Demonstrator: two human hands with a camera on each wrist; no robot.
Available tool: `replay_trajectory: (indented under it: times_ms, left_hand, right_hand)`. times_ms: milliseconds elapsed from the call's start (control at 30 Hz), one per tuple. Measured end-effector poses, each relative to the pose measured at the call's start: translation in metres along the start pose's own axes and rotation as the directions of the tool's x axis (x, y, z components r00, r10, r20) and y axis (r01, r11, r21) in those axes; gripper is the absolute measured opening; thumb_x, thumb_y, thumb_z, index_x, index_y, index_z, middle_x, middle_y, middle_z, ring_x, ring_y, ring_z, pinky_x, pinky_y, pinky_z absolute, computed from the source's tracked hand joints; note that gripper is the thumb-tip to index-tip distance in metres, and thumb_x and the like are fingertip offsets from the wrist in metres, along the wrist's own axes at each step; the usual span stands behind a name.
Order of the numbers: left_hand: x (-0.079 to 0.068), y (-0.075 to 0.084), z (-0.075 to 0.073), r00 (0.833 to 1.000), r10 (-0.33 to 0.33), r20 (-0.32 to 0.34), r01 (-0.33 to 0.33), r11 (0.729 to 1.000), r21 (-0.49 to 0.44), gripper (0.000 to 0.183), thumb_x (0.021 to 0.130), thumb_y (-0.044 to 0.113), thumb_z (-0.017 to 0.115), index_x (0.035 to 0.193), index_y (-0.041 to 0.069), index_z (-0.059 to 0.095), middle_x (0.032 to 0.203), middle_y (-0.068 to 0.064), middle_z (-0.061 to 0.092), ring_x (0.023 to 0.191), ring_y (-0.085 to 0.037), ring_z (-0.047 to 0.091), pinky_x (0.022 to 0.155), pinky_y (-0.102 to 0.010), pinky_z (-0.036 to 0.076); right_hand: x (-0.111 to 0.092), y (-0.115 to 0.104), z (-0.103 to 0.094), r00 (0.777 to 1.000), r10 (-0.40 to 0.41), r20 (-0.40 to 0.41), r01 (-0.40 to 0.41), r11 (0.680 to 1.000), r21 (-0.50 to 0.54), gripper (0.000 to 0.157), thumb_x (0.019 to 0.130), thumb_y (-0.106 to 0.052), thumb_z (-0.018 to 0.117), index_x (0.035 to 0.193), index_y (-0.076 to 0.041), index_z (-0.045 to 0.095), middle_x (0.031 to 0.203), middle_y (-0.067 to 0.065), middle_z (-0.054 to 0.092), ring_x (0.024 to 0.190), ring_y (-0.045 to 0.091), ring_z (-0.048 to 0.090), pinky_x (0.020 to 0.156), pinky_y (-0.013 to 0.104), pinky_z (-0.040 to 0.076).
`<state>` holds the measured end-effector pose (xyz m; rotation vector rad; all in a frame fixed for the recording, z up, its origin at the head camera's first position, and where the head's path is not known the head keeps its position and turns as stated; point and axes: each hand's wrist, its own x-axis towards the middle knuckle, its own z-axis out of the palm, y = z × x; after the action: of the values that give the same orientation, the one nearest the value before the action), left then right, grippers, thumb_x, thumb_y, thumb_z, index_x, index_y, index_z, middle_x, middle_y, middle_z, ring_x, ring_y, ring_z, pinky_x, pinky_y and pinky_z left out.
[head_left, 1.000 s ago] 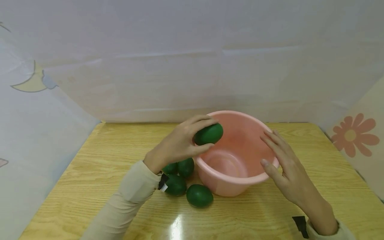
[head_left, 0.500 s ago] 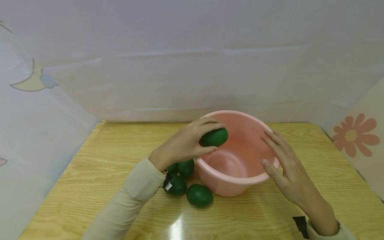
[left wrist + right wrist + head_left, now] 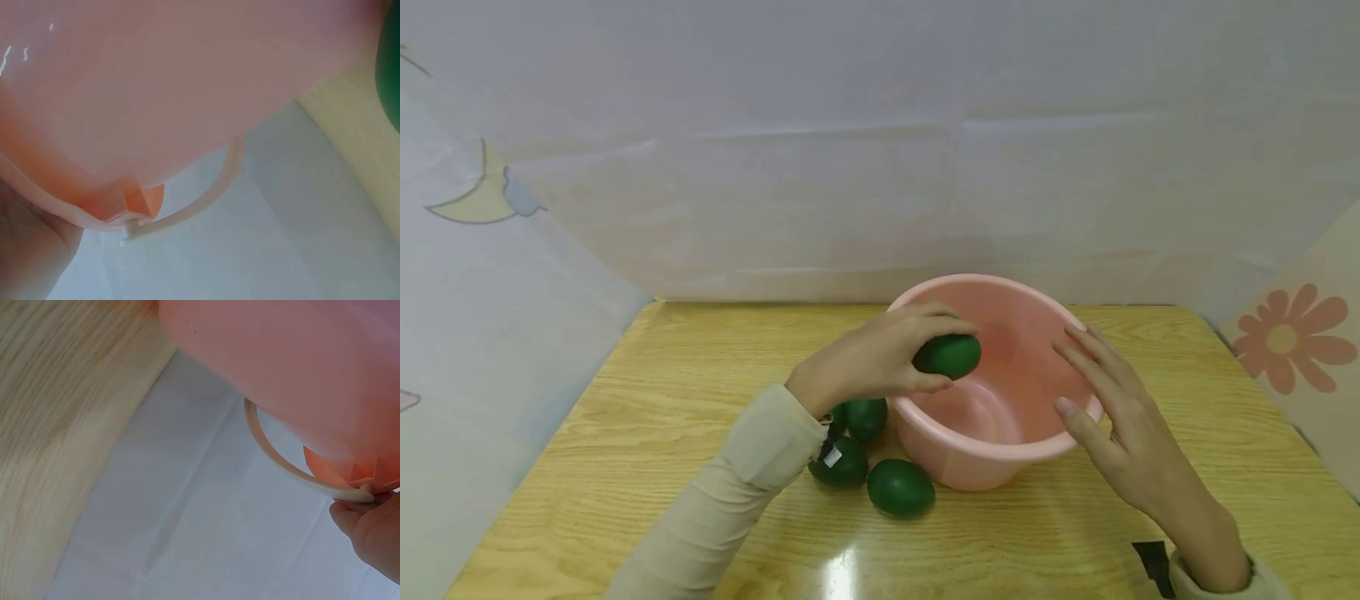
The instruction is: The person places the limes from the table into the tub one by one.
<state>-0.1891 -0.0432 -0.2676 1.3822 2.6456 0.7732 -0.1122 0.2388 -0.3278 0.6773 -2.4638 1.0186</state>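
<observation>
Over the left rim of a pink bucket point(image 3: 970, 463) reaches my left hand point(image 3: 872, 358), its fingers and thumb gripping a smooth dark green egg-shaped object point(image 3: 953, 357) above the bucket's inside. My right hand point(image 3: 1127, 429) rests at the right rim, fingers fairly straight over the edge and thumb apart. Several like green objects lie left of the bucket, one point(image 3: 900, 487) in front, others point(image 3: 867, 419) partly behind my left wrist. In the left wrist view, the bucket wall point(image 3: 156, 81) hides the held object. A pale handle point(image 3: 281, 459) hangs beside my hand in the right wrist view.
All of this stands on a wood-grain table point(image 3: 685, 400). Behind it and at both sides hangs a pale sheet point(image 3: 820, 183), with a printed moon at left and a printed flower point(image 3: 1283, 337) at right.
My left hand has shifted right and slightly downward with the green egg-shaped object, further over the bucket's inside. The right hand and the objects on the table stay in place.
</observation>
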Motion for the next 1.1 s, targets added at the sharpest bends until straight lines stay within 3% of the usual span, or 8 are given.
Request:
replay_trajectory:
  times_ms: [300,567,767,1100]
  left_hand:
    - [0.002,0.002,-0.001,0.999,-0.005,0.054,0.005,1.0,0.007,0.055,0.088,0.019,0.075,0.14,0.013,0.056,0.14,-0.001,0.055,0.129,-0.015,0.051,0.106,-0.026,0.045]
    - [0.005,0.005,-0.003,0.995,-0.025,0.097,0.022,0.999,0.03,0.054,0.088,0.019,0.074,0.139,0.014,0.057,0.136,-0.001,0.057,0.123,-0.013,0.054,0.103,-0.025,0.046]
    - [0.007,0.007,-0.003,0.992,-0.053,0.11,0.046,0.997,0.059,0.053,0.088,0.02,0.073,0.138,0.015,0.058,0.136,0.001,0.058,0.122,-0.011,0.053,0.103,-0.026,0.046]
    - [0.011,0.015,-0.002,0.979,-0.141,0.145,0.125,0.985,0.118,0.054,0.086,0.02,0.074,0.138,0.017,0.058,0.133,0.002,0.059,0.12,-0.012,0.054,0.101,-0.026,0.047]
  right_hand:
    - [0.0,-0.007,0.0,0.999,0.051,-0.019,-0.051,0.998,-0.024,0.058,0.093,-0.012,0.06,0.149,-0.015,0.046,0.16,0.009,0.034,0.153,0.01,0.014,0.116,0.071,0.016]
    - [0.0,-0.006,-0.001,0.999,0.012,-0.044,-0.015,0.998,-0.067,0.06,0.093,-0.011,0.061,0.15,-0.012,0.044,0.16,0.011,0.034,0.152,0.021,0.021,0.123,0.055,0.019]
    - [-0.001,-0.006,-0.002,1.0,0.006,-0.014,-0.006,0.999,-0.052,0.058,0.095,-0.011,0.057,0.151,-0.011,0.042,0.161,0.012,0.032,0.154,0.019,0.014,0.121,0.062,0.015]
    - [-0.003,-0.005,-0.004,0.999,-0.011,-0.032,0.009,0.999,-0.042,0.056,0.094,-0.008,0.056,0.148,-0.008,0.045,0.159,0.014,0.035,0.154,0.019,0.014,0.123,0.06,0.014]
